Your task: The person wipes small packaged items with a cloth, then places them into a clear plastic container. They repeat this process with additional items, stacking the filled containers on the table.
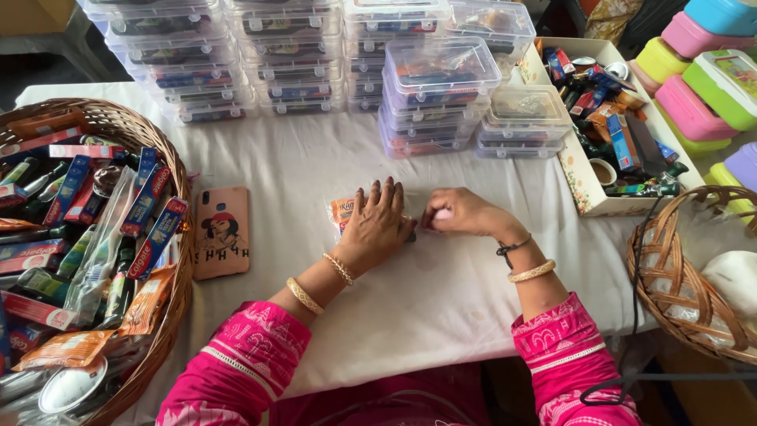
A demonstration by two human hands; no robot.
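On the white-covered surface (441, 292), the left hand (377, 225) lies flat with fingers spread over a small orange sachet (341, 211), while the right hand (460, 211) is curled shut around a small pink thing just beside it. A wicker basket (169, 315) at the left brims with toothpaste boxes and sachets. Stacked clear lidded boxes (430, 87) behind hold packed kits, and a cardboard tray (587, 197) at the right holds more tubes and small packets.

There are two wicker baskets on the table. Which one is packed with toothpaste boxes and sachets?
The wicker basket at the left edge of the table. It brims with small toothpaste boxes and sachets, while the other basket, on the right, holds only something pale.
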